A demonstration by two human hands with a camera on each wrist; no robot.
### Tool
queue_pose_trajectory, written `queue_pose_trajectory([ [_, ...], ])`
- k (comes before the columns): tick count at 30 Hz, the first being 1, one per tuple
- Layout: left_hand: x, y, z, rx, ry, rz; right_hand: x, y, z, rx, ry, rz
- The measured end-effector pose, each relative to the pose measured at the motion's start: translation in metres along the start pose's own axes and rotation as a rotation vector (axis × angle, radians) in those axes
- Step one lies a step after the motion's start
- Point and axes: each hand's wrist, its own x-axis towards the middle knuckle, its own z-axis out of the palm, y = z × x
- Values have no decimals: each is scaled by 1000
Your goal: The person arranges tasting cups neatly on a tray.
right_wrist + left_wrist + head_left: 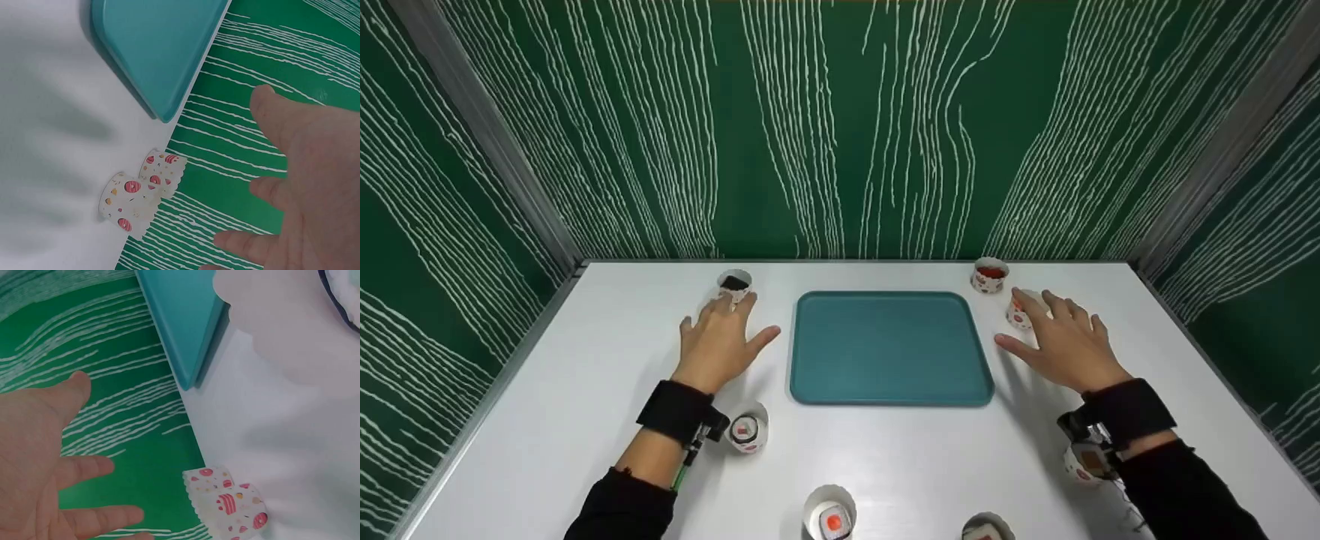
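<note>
Three paper cups (829, 513) sit close to me, untouched. Left hand (720, 341) flat, fingers spread, tips near dark-filled cup (734, 284). Right hand (1061, 341) spread too, fingers over far cup (1020, 310). Nothing grabbed yet. Teal tray (891, 349) between hands, no cups on it; all moving left.

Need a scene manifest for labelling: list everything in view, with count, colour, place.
tray: 1, teal, table centre, nothing on it
paper cups: 7, white with red prints; far left, two far right, one by the left wrist, two at the near edge, one partly hidden under the right wrist
table: 1, white
walls: green, white grain lines
wristbands: 2, black
left hand: open, at the far-left cup
right hand: open, over a far-right cup
</note>
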Motion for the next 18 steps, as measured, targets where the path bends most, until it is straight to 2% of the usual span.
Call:
queue_pose_trajectory([
  [6, -6, 6, -3, -19, 36, 57, -4, -10, 1, -17, 34, -57],
  [10, -8, 10, -1, -32, 41, 103, -5, -16, 4, 26, 4, -90],
  [15, -5, 18, 8, -16, -8, 148, -2, -17, 14, 85, -93, -117],
  [18, -3, 23, 14, -2, -56, 151, 2, -17, 22, 103, -141, -106],
])
